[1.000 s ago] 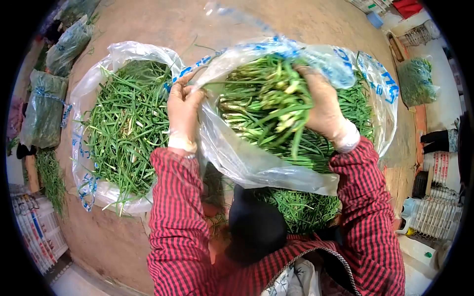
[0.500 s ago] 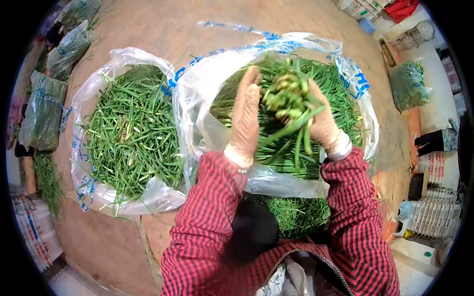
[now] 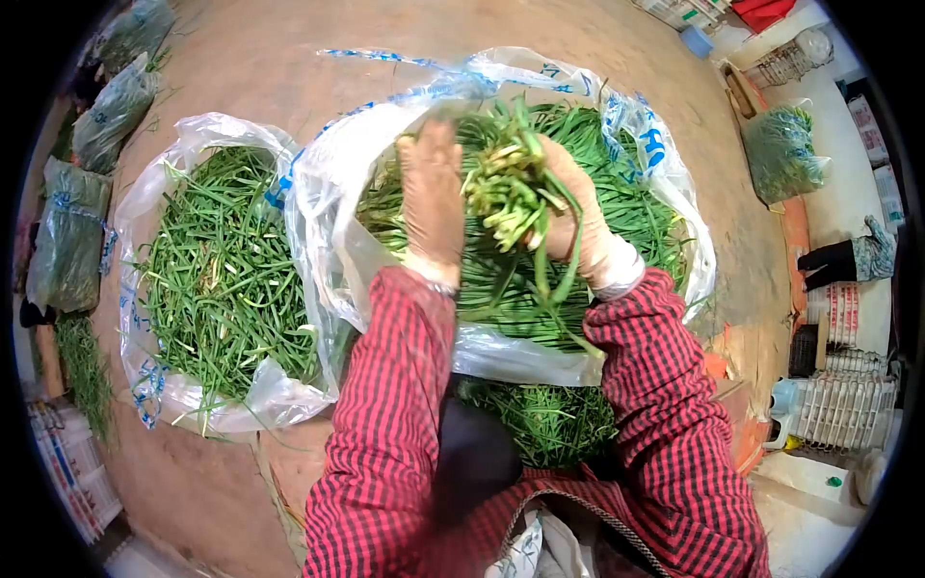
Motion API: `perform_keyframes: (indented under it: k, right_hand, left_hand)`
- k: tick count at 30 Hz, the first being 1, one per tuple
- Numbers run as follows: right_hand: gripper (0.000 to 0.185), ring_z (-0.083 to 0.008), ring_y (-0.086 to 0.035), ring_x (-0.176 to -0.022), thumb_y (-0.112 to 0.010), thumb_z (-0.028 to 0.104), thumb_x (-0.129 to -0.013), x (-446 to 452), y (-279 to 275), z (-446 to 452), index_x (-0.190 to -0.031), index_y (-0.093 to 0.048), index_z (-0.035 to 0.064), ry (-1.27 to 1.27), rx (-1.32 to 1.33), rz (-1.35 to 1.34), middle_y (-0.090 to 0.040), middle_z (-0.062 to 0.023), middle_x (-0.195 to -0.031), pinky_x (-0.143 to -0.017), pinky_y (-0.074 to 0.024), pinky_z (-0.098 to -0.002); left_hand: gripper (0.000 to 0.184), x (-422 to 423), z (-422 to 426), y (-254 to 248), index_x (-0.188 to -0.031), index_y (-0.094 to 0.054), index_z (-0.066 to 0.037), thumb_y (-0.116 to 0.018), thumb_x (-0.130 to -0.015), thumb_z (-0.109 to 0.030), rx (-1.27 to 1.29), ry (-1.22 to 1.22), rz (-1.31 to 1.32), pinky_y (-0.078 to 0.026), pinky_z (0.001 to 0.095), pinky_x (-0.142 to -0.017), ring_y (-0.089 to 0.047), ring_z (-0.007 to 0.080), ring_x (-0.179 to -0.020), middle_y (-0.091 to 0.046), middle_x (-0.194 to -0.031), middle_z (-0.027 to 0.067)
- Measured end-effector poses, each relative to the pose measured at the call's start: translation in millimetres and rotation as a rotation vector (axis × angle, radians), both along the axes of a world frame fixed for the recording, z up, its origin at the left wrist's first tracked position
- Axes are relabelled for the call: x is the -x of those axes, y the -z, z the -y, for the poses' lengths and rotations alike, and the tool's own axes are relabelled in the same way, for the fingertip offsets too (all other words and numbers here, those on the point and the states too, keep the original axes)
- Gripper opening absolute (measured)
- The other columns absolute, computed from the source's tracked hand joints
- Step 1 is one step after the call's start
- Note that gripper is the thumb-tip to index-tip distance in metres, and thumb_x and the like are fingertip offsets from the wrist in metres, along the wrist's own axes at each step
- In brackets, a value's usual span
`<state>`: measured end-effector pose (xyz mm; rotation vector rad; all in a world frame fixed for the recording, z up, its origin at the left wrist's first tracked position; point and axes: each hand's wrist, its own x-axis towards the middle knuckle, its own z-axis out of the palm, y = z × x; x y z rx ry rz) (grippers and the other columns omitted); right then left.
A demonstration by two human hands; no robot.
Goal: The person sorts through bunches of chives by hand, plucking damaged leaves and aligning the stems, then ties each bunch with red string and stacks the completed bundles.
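My right hand (image 3: 581, 222), in a pale glove, is closed around a bunch of garlic chives (image 3: 503, 188), whose pale cut ends face toward me. A few loose leaves hang down from the bunch. My gloved left hand (image 3: 431, 207) stands upright just left of those ends, flat with fingers stretched and slightly blurred; it holds nothing. Both hands are above an open clear plastic bag (image 3: 332, 193) with blue print, full of long green chives (image 3: 617, 231) laid roughly lengthwise.
To the left, another open plastic bag (image 3: 154, 159) holds tangled loose chives (image 3: 231, 279). More greens (image 3: 559, 424) lie close to my body. Filled bags (image 3: 72, 231) line the far left, and one filled bag (image 3: 785, 154) stands at right. White crates (image 3: 838, 409) sit at lower right.
The view has shifted slightly, so the bags appear further left. The bunch has turned a little in my right hand, and my left hand remains flat beside it.
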<state>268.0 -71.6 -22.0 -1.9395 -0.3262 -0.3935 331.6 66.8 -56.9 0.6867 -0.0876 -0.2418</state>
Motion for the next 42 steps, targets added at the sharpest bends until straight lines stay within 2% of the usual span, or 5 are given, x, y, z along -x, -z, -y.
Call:
perform_keyframes:
  k: [3, 8, 31, 34, 42]
  right_hand:
    - [0.041, -0.0205, -0.064, -0.098, -0.051, 0.035, -0.1, 10, -27, 14, -0.126, -0.048, 0.0043, -0.521, -1.2, -0.64, -0.058, -0.0133, -0.118, -0.076, -0.0594, -0.03]
    - [0.034, -0.0213, -0.063, -0.104, -0.064, 0.026, -0.092, 89, -72, 78, -0.119, -0.061, 0.0056, 0.595, 0.094, -0.069, -0.064, -0.0114, -0.113, -0.087, -0.0536, -0.0362]
    - [0.033, -0.0214, -0.06, -0.112, -0.059, 0.025, -0.092, 321, -210, 22, -0.117, -0.065, 0.0041, 0.564, -0.383, -0.07, -0.064, -0.0096, -0.12, -0.099, -0.0454, -0.0344]
    - [0.037, -0.0222, -0.058, -0.117, -0.049, 0.024, -0.1, 303, -232, -14, -0.126, -0.059, 0.0002, 0.231, 0.575, 0.123, -0.064, -0.0104, -0.122, -0.104, -0.0425, -0.0346]
    - [0.114, -0.0301, -0.026, -0.142, -0.084, 0.035, -0.072, 374, -132, -30, -0.153, -0.012, 0.0015, 0.459, 0.146, -0.476, -0.027, -0.0207, -0.153, -0.117, -0.0195, -0.0402]
  left_hand:
    - [0.074, -12, 1, 33, -0.151, -0.02, -0.001, -0.026, -0.102, -0.056, -0.04, -0.088, -0.088, -0.016, 0.0369, -0.12, -0.024, 0.0235, -0.144, -0.029, -0.154, 0.016]
    - [0.068, -24, 5, 54, -0.15, -0.024, -0.001, -0.035, -0.103, -0.049, -0.101, -0.053, 0.04, -0.015, 0.0371, -0.12, -0.019, 0.0226, -0.147, -0.031, -0.153, 0.0147]
    - [0.109, 257, 23, -189, -0.148, -0.03, -0.005, -0.093, -0.061, -0.027, -0.225, 0.573, 1.041, -0.03, 0.0405, -0.114, -0.035, 0.0274, -0.136, -0.038, -0.147, 0.0141]
    - [0.074, 285, 30, -158, -0.14, -0.039, -0.005, -0.079, -0.079, -0.016, 0.189, 0.837, 0.508, -0.044, 0.0362, -0.103, -0.049, 0.0231, -0.124, -0.048, -0.138, 0.0122]
    - [0.026, 315, 10, -129, -0.103, -0.063, -0.006, -0.068, -0.085, -0.024, 0.294, 0.554, -0.417, -0.055, 0.0338, -0.074, -0.064, 0.0188, -0.079, -0.065, -0.09, 0.0048]
